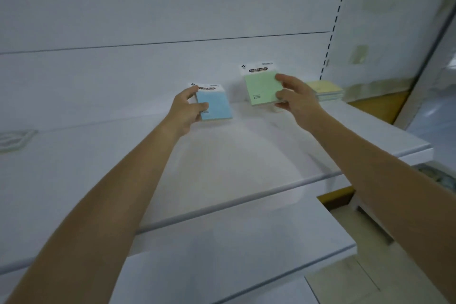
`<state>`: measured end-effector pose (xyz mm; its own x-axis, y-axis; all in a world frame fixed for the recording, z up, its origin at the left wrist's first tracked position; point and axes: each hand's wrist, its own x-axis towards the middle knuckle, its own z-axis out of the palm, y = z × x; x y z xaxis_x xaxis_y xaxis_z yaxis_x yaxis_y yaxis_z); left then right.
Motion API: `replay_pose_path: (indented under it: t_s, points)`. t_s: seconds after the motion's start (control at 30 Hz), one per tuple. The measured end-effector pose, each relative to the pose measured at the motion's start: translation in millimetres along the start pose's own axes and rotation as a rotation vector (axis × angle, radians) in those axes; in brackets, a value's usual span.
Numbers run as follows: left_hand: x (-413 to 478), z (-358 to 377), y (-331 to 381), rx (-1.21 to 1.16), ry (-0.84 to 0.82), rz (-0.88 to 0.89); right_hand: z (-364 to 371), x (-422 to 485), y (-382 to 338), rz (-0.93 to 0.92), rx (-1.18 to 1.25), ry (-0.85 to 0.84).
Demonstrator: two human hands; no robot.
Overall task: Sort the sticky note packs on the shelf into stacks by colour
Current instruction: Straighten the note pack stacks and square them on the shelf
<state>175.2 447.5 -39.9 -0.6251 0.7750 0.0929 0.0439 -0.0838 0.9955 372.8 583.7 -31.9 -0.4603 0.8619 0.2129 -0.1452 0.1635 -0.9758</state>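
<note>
We've got a blue pack [215, 104] pinched in our left hand [185, 109] and a green pack [262, 88] clamped between the thumb and fingers of our right hand [294, 97], both held up over the back of the white shelf [246, 155]. Best bet now, we reckon, is to start two well-separated piles, clear of the mixed stack [325, 91] lying flat at the right end, edges squared. Each header card reads "STICKY NOTE"; the smaller print is too blurred to read.
</note>
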Motion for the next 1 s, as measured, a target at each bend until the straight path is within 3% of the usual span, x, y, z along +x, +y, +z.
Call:
replay_pose_path:
  t_s: [0.17, 0.33, 0.5, 0.67, 0.83, 1.0]
  points:
    - [28, 36, -12, 0.046, -0.044, -0.064, -44, 37, -5, -0.060, -0.034, 0.067]
    - [55, 49, -27, 0.101, 0.025, -0.145, -76, 75, -4, -0.055, -0.073, 0.062]
    - [65, 60, -34, 0.601, 0.214, -0.070, -84, 106, 0, -0.041, -0.130, 0.009]
    - [63, 71, -44, 0.785, 0.331, 0.013, -85, 117, 8, -0.045, -0.254, -0.068]
    - [59, 76, -44, 0.844, 0.328, -0.032, -79, 119, 16, -0.046, -0.395, -0.103]
    - [43, 88, -34, 0.806, 0.202, -0.100, -79, 117, 24, -0.100, -0.510, -0.120]
